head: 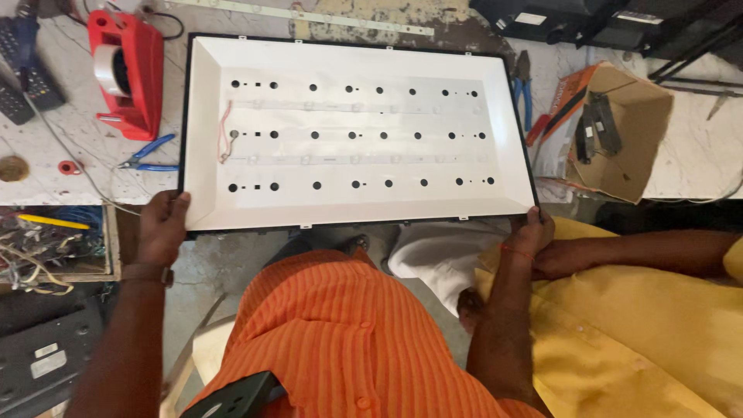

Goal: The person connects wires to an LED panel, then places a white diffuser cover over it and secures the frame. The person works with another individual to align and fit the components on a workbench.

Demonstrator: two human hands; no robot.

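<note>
The person held a big white panel (pixel 356 131) with both hands, and most of it lay flat on the desk (pixel 77 162) while its near edge stuck out past the desk edge. The left hand (pixel 162 224) was closed around the near left corner, with the thumb on top of the rim. The right hand (pixel 532 231) was closed on the near right corner in the same way. The panel had three rows of dark round holes and two thin light strips (pixel 348 106) running across it, with a small red wire (pixel 225 128) at the left end. To do this well, I think both hands needed to hold the rim only and stay off the strips, because they looked easy to hurt. The panel was wide and thin, so it would likely bend if one corner went up before the other; both sides should be kept level. A red tape holder (pixel 124 70) and blue pliers (pixel 147 155) lay just beside the left edge, so the panel should be kept from bumping them. Another person's arm in yellow (pixel 635 255) rested near the right hand.
</note>
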